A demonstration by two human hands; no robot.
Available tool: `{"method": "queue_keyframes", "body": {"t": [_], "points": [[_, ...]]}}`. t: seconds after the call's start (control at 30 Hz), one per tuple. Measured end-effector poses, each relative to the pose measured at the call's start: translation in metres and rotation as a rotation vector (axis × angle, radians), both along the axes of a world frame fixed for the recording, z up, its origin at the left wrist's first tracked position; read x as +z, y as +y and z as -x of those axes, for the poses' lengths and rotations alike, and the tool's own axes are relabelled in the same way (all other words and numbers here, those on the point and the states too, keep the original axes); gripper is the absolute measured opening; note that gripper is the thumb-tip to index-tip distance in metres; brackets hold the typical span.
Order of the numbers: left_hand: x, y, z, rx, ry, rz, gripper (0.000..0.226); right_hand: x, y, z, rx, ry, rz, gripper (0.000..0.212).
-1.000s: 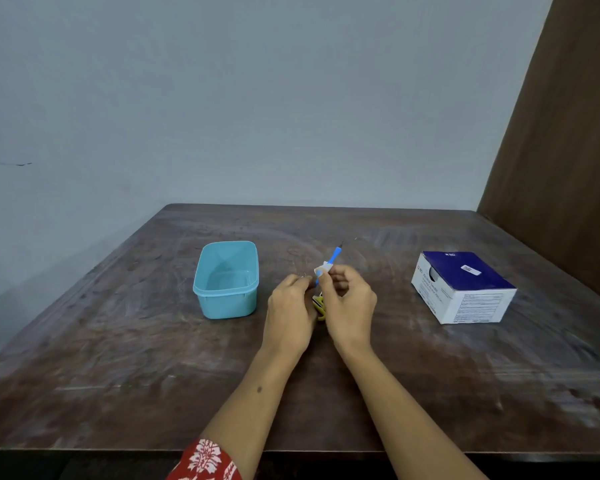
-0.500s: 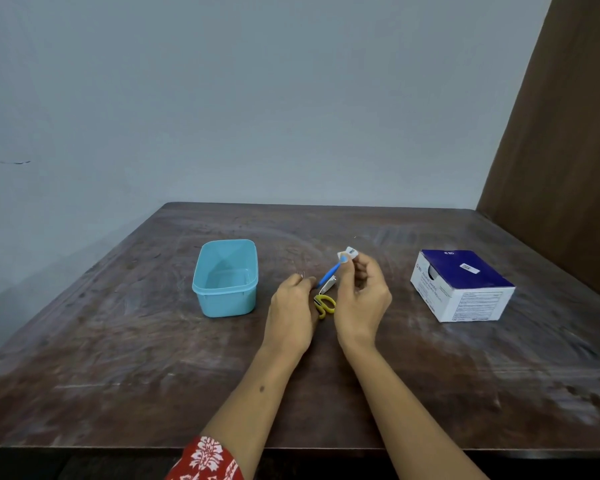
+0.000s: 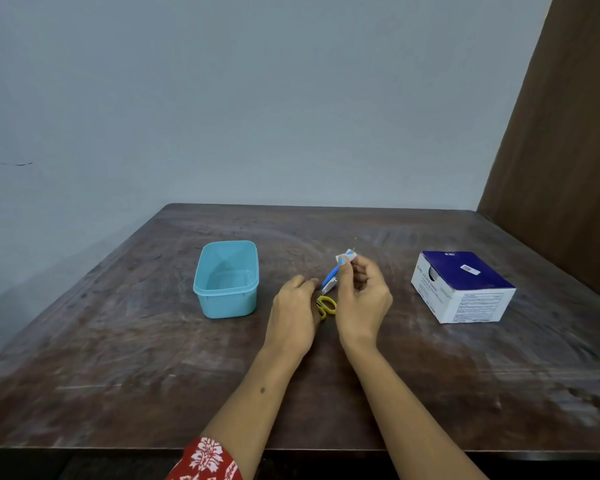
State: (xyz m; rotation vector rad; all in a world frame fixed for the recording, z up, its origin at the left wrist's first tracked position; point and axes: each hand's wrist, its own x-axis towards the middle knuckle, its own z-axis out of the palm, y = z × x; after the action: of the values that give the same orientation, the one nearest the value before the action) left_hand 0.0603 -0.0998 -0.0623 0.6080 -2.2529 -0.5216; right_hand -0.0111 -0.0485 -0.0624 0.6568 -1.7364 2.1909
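- The left hand (image 3: 293, 306) and the right hand (image 3: 362, 296) are close together over the middle of the worktop (image 3: 153, 358), with a narrow gap between them.
- A thin blue stick (image 3: 332, 273) slants across that gap, lower end to the left and upper end to the right. It is too small to identify.
- The right hand's thumb and forefinger pinch the stick's upper end, where there is a scrap of white wrapper (image 3: 346, 255). Its other fingers are loosely curled behind.
- The left hand's fingers are curled, with the tips closed on the stick's lower end beside a second white scrap (image 3: 329, 285). The back of the hand hides most of that grip.
- A yellow loop (image 3: 326, 304) shows low between the two hands. The left hand covers part of it, so its full shape cannot be made out, nor whether it lies on the worktop.
- An open teal tub (image 3: 226, 299) stands just to the left of the hands, not touching them.
- A blue-topped white box (image 3: 465, 277) stands well apart on the right. Its print is too blurred to read.
- A red flowered sleeve (image 3: 207, 460) is cut off by the bottom edge.
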Motion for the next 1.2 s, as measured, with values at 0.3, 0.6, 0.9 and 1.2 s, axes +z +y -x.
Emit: {"method": "queue_keyframes", "body": {"t": [0.3,0.6,0.9,1.2], "points": [[0.0001,-0.0031,0.0002,0.032,0.067,-0.006,0.03,-0.0021,-0.0034,-0.0017,0.115,0.001,-0.137,0.006],[-0.0007,-0.0046,-0.0012,-0.004,0.14,-0.007,0.022,-0.0037,-0.0045,-0.0004,0.102,0.01,-0.172,0.003],[0.006,-0.0041,-0.0036,0.019,0.497,-0.009,0.019,-0.002,0.0019,-0.0049,0.003,0.444,-0.351,0.014],[0.0046,-0.0089,-0.001,0.047,0.587,-0.063,0.008,-0.0042,0.0038,-0.0032,0.017,0.399,-0.577,0.01]]}}
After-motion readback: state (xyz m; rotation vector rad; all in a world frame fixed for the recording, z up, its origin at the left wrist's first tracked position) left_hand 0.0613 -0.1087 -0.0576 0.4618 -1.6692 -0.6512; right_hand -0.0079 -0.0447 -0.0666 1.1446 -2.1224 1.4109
